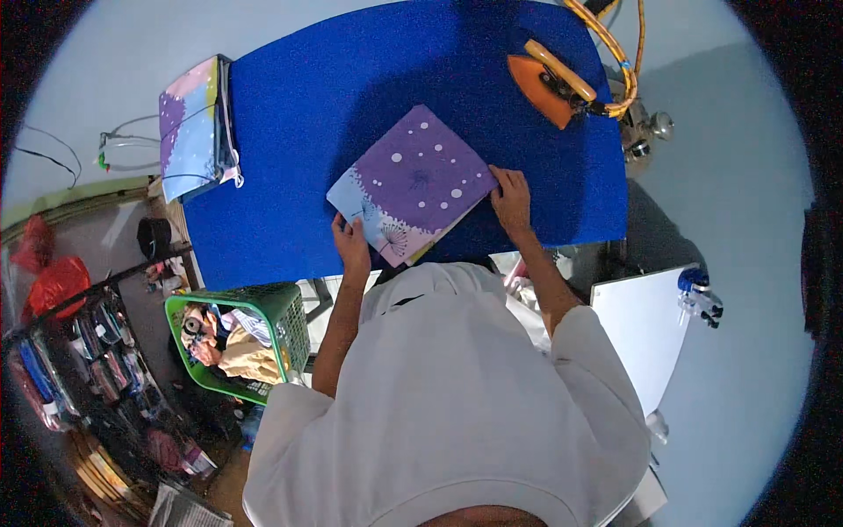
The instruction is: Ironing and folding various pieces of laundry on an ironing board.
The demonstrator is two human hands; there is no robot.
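Note:
A folded printed cloth, purple with white dots and a pale blue and pink dandelion pattern, lies at a slant on the blue-covered ironing table. My left hand grips its lower left edge, the fingertips at the rim. At the right corner, my right hand holds the cloth between thumb and fingers. Layers of the fold show along the lower right edge. Beyond my right hand an orange iron with a wooden handle rests near the table's far right corner.
Folded cloths in the same print are stacked at the table's left edge. A yellow-wrapped cord loops from the iron. Below left stands a green plastic basket of crumpled clothes. Packaged items fill a rack. A white board leans at right.

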